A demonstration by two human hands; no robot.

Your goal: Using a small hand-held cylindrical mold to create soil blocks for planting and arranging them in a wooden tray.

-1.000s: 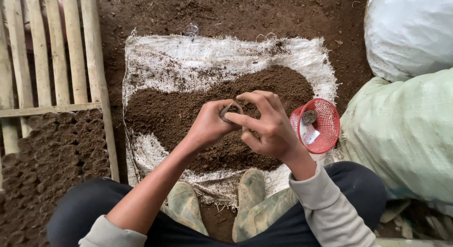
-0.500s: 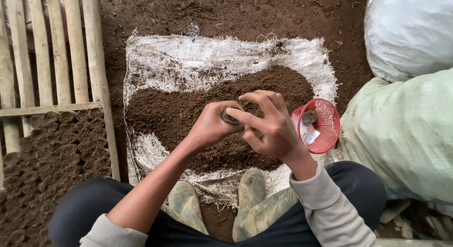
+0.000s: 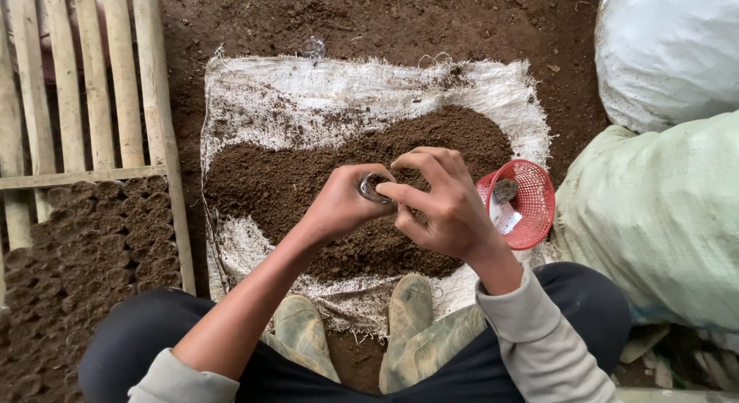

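**Two hands on one small soil-filled pot, above one heap of soil**

Two bare hands meeting over the middle of one white woven sack (image 3: 308, 95) spread flat on the dirt floor (image 3: 369, 18). Left hand (image 3: 339, 207) curled around one small clear pot (image 3: 372, 189), gripping it from the side. Right hand (image 3: 446, 207) half-closed, thumb and forefinger pinched at the pot's rim, remaining three fingers arched above. Pot held in the air, clear of the heap, its contents dark; how full, impossible to tell.

One broad mound of dark soil (image 3: 292, 180) covering the centre and right half of the sack, far left corner mostly bare cloth with a dusting of crumbs. One red mesh basket (image 3: 531, 210) at the sack's right edge, just beside the right hand, holding one dark lump and one white scrap.

Two muddy boots (image 3: 408, 311) at the sack's near edge, toes touching the frayed hem. One slatted bamboo frame (image 3: 85, 80) along the sack's left edge. Many filled pots (image 3: 92, 241) packed in rows near the frame's lower part, too numerous and crowded to count. Two large bulging sacks beyond the right edge: one white sack (image 3: 670, 49), one pale green sack (image 3: 662, 218).
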